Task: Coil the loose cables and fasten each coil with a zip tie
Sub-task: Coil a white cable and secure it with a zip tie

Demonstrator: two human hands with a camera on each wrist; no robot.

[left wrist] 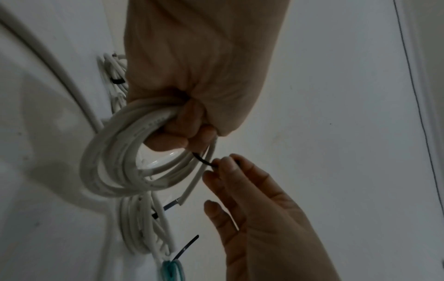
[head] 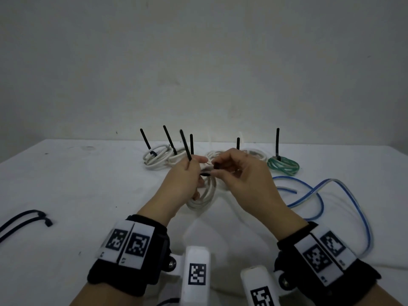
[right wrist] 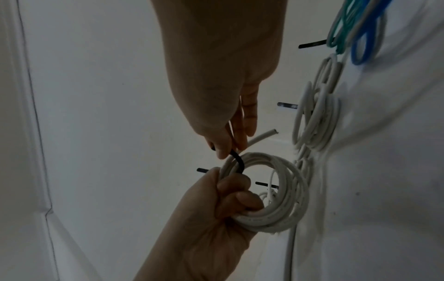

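My left hand [head: 194, 171] grips a coil of white cable [head: 204, 196] a little above the table. Its fingers curl through the coil [left wrist: 113, 155]. A black zip tie [head: 185, 145] wraps around the bundle at the top, and its tail sticks up past my left knuckles. My right hand [head: 220, 168] pinches the other end of the zip tie [right wrist: 236, 159] between thumb and forefinger, right next to the coil [right wrist: 276, 192]. In the left wrist view the black strap [left wrist: 204, 161] runs from the coil to my right fingertips [left wrist: 228, 163]. One cut cable end [right wrist: 264, 136] pokes free.
Several tied white coils [head: 155, 157] with upright black zip-tie tails lie along the back of the white cloth. A tied green coil [head: 283, 165] sits at the back right. A loose blue cable [head: 320, 195] sprawls on the right. Spare black zip ties [head: 26, 219] lie at the left.
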